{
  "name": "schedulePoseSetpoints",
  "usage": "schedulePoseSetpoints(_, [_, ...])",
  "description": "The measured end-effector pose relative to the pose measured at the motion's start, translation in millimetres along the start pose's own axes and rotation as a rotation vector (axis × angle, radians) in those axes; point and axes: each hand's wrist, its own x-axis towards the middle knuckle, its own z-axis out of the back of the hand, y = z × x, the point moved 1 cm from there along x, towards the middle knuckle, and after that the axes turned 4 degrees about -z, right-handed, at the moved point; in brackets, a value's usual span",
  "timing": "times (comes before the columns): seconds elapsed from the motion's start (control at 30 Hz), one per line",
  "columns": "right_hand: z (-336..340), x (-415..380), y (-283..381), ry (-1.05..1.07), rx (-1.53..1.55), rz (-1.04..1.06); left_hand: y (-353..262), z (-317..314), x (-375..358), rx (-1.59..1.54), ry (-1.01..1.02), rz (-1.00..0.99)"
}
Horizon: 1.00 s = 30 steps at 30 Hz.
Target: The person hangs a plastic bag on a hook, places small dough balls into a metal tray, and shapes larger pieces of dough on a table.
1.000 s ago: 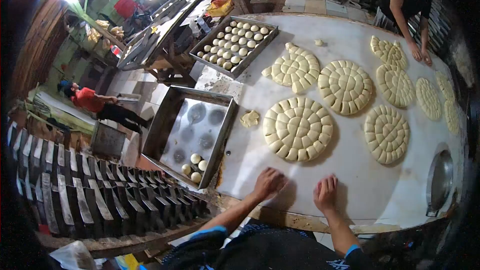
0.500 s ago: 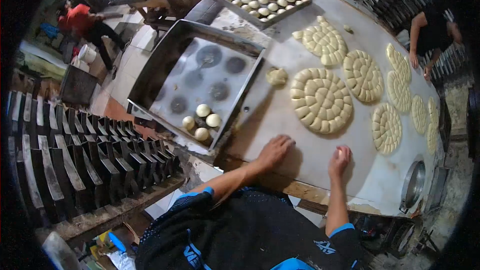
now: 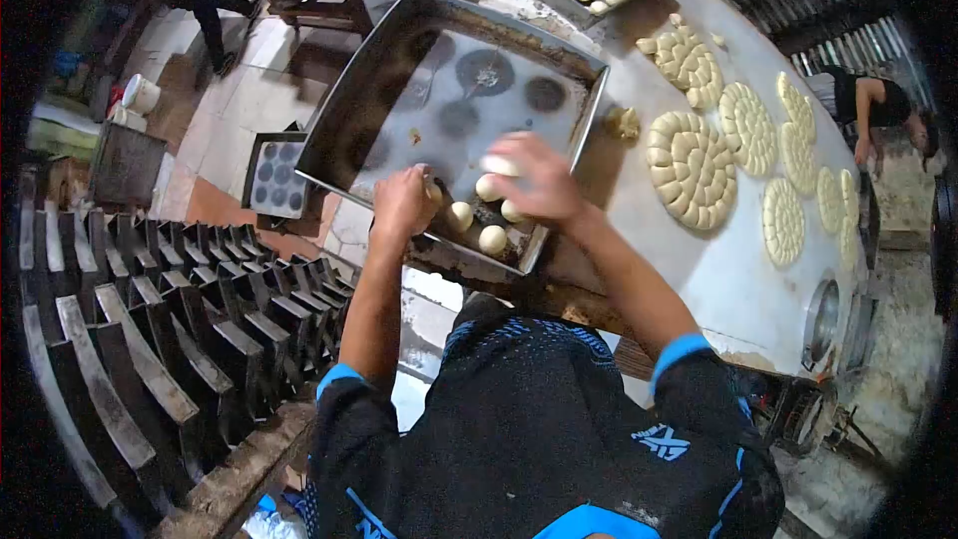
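My left hand (image 3: 402, 202) is over the near-left part of a deep metal tray (image 3: 344, 75), fingers curled around a dough ball (image 3: 434, 191) that shows at their edge. My right hand (image 3: 539, 180), smeared by motion, is over the tray's near-right part, with a pale dough ball (image 3: 501, 166) under its fingers. Between and below the hands, several round white dough balls sit together in the near corner, among them one dough ball (image 3: 460, 217) and another dough ball (image 3: 492, 240). Dark round marks cover the tray's paper-like lining (image 3: 429, 140).
Segmented dough spirals, including a large spiral (image 3: 691, 170), lie on the pale table (image 3: 718, 284), with a dough scrap (image 3: 626, 124) nearby. A second tray (image 3: 589, 15) holds rows of dough balls. Racked metal pans (image 3: 140, 339) stand left. One person (image 3: 195, 0) is far left, another (image 3: 868, 105) right.
Both hands have moved left from the tabletop to over the tray, bringing dough balls. The view has shifted left, and the person at right now bends lower.
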Motion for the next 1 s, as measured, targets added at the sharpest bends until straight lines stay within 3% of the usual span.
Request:
schedulePoseSetpoints(0.03, [-31.8,11.5,-8.9,0.074,0.087,0.018,-0.6,4.9,1.8,-0.010,-0.010,-0.017])
schedulePoseSetpoints(0.1, [-60.0,16.9,-22.0,0.519,-0.188,0.003,0.0,22.1,-2.6,-0.170,0.150,0.024])
schedulePoseSetpoints(0.13, [-55.8,9.8,-20.5,0.389,-0.195,0.081,2.2,25.5,-8.2,-0.192,0.136,-0.071])
schedulePoseSetpoints(0.17, [-48.0,-3.5,-16.3,0.253,-0.212,0.154,12.2,20.3,-9.0,-0.314,0.235,-0.037])
schedulePoseSetpoints(0.2, [-26.6,-13.5,-15.4,0.145,-0.141,0.121,8.6,19.8,-17.3,-0.209,-0.012,-0.142])
schedulePoseSetpoints(0.23, [3.1,-27.5,-17.6,0.038,-0.075,0.097,-14.1,50.5,-20.6,-0.127,0.037,-0.018])
schedulePoseSetpoints(0.27, [35.6,-47.9,-24.1,-0.070,-0.160,-0.014,-9.5,41.2,-24.6,-0.091,-0.134,-0.063])
schedulePoseSetpoints(0.33, [108.2,-103.6,-39.1,-0.235,-0.361,-0.336,-36.3,47.8,-26.9,-0.290,-0.219,0.029])
schedulePoseSetpoints(0.37, [133.7,-140.9,-59.7,-0.434,-0.334,-0.515,-68.5,50.2,-19.4,-0.387,-0.276,0.033])
schedulePoseSetpoints(0.4, [159.1,-179.5,-80.0,-0.495,-0.390,-0.715,-106.6,44.8,-4.4,-0.467,-0.337,-0.029])
schedulePoseSetpoints(0.43, [180.1,-211.1,-93.8,-0.578,-0.424,-0.838,-152.9,36.7,17.0,-0.563,-0.277,-0.120])
schedulePoseSetpoints(0.47, [194.8,-236.3,-101.3,-0.667,-0.447,-0.941,-213.2,44.4,36.6,-0.755,-0.191,-0.371])
schedulePoseSetpoints(0.53, [217.7,-291.3,-117.5,-0.601,-0.502,-0.950,-300.3,32.2,92.2,-0.990,0.429,-0.628])
schedulePoseSetpoints(0.57, [226.9,-314.8,-118.6,-0.569,-0.562,-0.915,-324.8,-5.5,130.3,-1.282,0.659,-0.548])
schedulePoseSetpoints(0.6, [234.0,-339.7,-118.6,-0.564,-0.643,-0.873,-338.7,-55.6,188.6,-1.138,0.603,-0.624])
schedulePoseSetpoints(0.63, [238.2,-362.2,-118.8,-0.558,-0.722,-0.834,-356.9,-106.4,241.8,-1.329,0.610,-0.322])
schedulePoseSetpoints(0.67, [248.2,-373.4,-111.7,-0.582,-0.651,-0.893,-376.7,-121.7,284.3,-1.104,0.436,-0.123])
schedulePoseSetpoints(0.7, [260.5,-375.0,-97.4,-0.610,-0.570,-0.954,-393.6,-147.1,320.0,-0.986,0.298,-0.027])
schedulePoseSetpoints(0.77, [273.5,-376.5,-88.3,-0.826,-0.258,-1.154,-439.7,-153.3,351.8,-0.724,0.276,0.155])
schedulePoseSetpoints(0.8, [271.3,-387.0,-101.9,-0.852,-0.461,-1.027,-468.8,-157.3,363.7,-0.560,0.233,0.288])
schedulePoseSetpoints(0.83, [267.9,-397.3,-114.3,-0.862,-0.437,-1.028,-487.4,-160.7,366.1,-0.439,0.184,0.302])
schedulePoseSetpoints(0.87, [270.7,-394.6,-117.5,-0.740,-0.488,-1.018,-513.1,-152.5,361.9,-0.319,0.138,0.323])
schedulePoseSetpoints(0.9, [274.1,-387.8,-114.8,-0.618,-0.535,-1.009,-519.2,-159.5,365.8,-0.486,0.187,0.312])
schedulePoseSetpoints(0.97, [286.5,-379.1,-115.5,-0.690,-0.407,-1.027,-533.6,-175.5,367.4,-0.637,0.237,0.295])
schedulePoseSetpoints(1.0, [290.2,-379.3,-116.0,-0.694,-0.394,-1.014,-536.6,-189.7,369.2,-0.868,0.066,0.483])
